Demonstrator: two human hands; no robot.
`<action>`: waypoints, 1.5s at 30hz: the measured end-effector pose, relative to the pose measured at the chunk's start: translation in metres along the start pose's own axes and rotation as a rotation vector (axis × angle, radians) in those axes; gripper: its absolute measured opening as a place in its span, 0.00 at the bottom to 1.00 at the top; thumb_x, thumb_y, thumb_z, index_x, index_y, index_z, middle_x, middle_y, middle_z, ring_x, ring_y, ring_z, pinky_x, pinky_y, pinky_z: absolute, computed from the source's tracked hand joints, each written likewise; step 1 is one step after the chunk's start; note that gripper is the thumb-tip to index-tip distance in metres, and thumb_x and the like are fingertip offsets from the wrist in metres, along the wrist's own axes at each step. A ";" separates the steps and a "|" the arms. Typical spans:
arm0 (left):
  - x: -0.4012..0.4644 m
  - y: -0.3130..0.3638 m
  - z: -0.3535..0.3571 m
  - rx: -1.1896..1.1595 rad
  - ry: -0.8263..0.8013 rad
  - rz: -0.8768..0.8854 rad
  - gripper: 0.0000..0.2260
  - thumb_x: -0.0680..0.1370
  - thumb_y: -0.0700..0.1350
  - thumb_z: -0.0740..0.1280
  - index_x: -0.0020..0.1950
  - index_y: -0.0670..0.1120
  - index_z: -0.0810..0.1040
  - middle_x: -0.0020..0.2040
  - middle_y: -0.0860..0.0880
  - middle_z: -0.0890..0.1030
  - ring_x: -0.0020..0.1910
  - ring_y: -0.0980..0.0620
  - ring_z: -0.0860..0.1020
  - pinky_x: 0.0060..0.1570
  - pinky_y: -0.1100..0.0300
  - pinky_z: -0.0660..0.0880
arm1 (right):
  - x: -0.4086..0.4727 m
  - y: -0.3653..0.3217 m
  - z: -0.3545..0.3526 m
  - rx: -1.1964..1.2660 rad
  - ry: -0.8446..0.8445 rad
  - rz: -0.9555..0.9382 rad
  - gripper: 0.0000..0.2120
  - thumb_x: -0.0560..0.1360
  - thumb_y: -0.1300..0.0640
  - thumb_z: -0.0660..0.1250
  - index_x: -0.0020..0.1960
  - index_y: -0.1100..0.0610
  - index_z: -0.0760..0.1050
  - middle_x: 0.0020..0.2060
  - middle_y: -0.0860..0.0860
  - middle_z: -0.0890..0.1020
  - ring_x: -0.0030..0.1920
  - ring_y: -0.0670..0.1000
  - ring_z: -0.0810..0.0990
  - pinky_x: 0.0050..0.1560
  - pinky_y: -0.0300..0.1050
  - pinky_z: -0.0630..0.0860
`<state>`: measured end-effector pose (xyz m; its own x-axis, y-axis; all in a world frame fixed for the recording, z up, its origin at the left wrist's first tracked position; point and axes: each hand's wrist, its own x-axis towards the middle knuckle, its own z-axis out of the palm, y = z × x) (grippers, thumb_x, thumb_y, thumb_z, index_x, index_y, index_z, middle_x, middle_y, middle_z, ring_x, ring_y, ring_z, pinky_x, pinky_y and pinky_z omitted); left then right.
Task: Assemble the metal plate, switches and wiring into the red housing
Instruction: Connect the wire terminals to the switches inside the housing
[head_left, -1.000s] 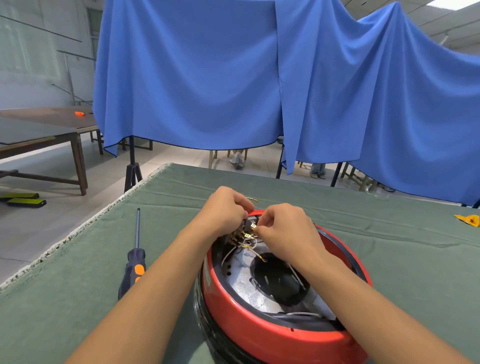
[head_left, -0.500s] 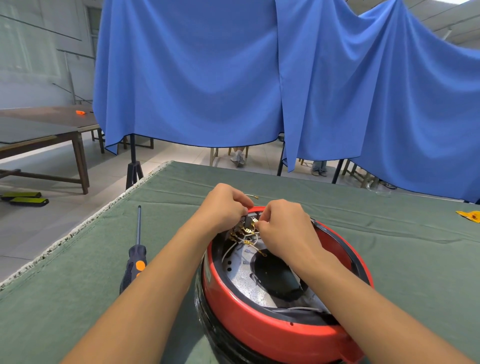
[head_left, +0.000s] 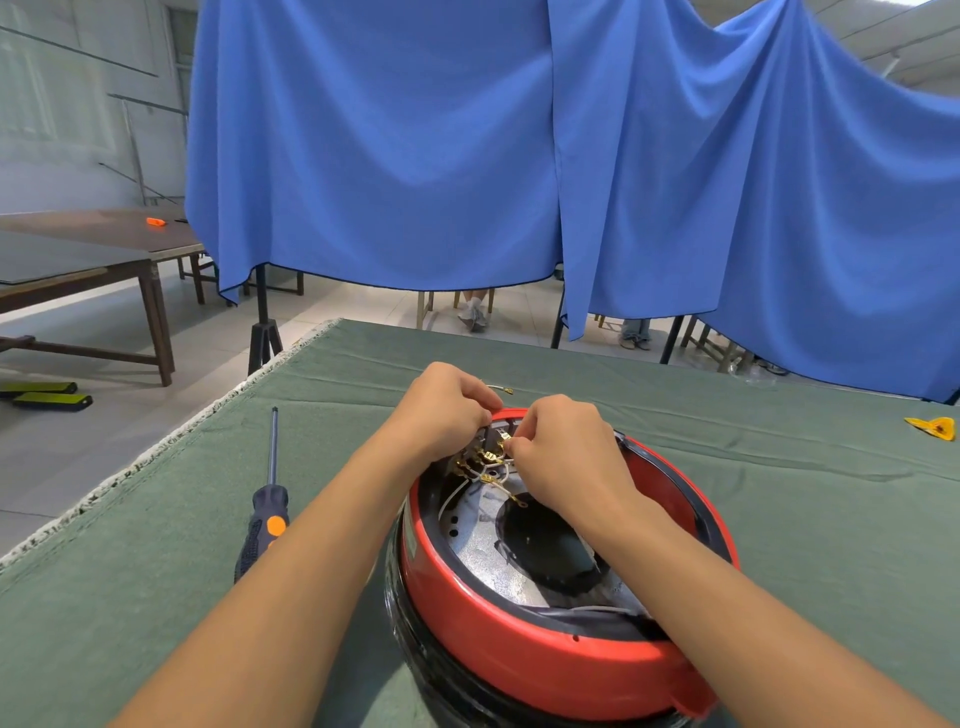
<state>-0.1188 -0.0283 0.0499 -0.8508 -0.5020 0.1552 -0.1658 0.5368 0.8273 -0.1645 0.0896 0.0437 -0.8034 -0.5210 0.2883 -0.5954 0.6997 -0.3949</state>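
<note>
While the red housing (head_left: 545, 649) sits on the green tabletop (head_left: 779, 493), brass-tipped wiring (head_left: 488, 465) at its far rim is pinched by the left hand (head_left: 444, 410) and right hand (head_left: 563, 454).

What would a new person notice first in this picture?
First, the red housing in the near middle of the green table, with the left hand and right hand working on brass-tipped wires at its far rim. Behind hangs a wide blue curtain; a screwdriver lies left of the housing.
</note>
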 end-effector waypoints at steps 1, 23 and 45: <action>0.000 0.000 0.000 0.002 0.000 0.001 0.11 0.77 0.35 0.65 0.55 0.44 0.83 0.57 0.45 0.82 0.55 0.49 0.78 0.55 0.57 0.74 | 0.000 0.000 0.000 0.000 0.001 -0.001 0.07 0.76 0.57 0.64 0.47 0.59 0.79 0.44 0.56 0.82 0.45 0.57 0.80 0.48 0.53 0.79; 0.001 -0.001 0.003 0.006 0.025 0.003 0.10 0.77 0.36 0.65 0.53 0.45 0.83 0.55 0.45 0.82 0.53 0.49 0.79 0.50 0.59 0.73 | 0.001 0.000 0.003 0.012 0.019 -0.031 0.08 0.76 0.57 0.63 0.45 0.60 0.79 0.42 0.57 0.81 0.45 0.58 0.80 0.47 0.54 0.79; -0.001 -0.002 0.003 0.071 0.060 0.028 0.10 0.76 0.37 0.66 0.53 0.46 0.84 0.53 0.46 0.83 0.52 0.50 0.79 0.50 0.60 0.74 | 0.003 0.002 0.004 -0.004 0.037 -0.045 0.08 0.75 0.57 0.64 0.44 0.60 0.80 0.42 0.57 0.82 0.44 0.60 0.80 0.47 0.54 0.79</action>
<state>-0.1191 -0.0265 0.0469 -0.8243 -0.5251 0.2115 -0.1796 0.5969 0.7820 -0.1684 0.0874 0.0403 -0.7756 -0.5333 0.3377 -0.6306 0.6784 -0.3770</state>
